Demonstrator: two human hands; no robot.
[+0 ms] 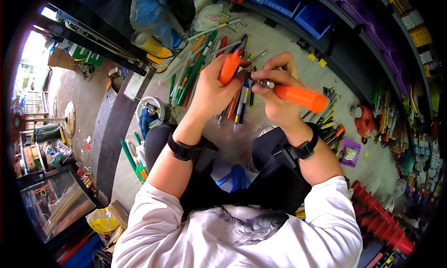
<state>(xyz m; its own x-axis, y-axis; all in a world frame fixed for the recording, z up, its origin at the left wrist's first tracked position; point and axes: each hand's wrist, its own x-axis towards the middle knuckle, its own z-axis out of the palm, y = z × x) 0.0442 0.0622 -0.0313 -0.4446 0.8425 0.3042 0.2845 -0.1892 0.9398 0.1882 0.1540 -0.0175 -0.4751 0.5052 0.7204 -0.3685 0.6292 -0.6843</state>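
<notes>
Our left hand (212, 91) clasps an orange handle (229, 68) and our right hand (280, 110) pinches an orange tube (303, 98) near its metal end (267, 84), probably steadying both above the floor (274, 35); slender rods (199, 65) lie below, before the front edge of the shelf (344, 54), seemingly within reach.

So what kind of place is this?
Probably a tool shop or a workshop, though I can't be sure which. There are blue bins side by side, purple bins nearby, and a green stick among many long, thin things on the floor.
</notes>
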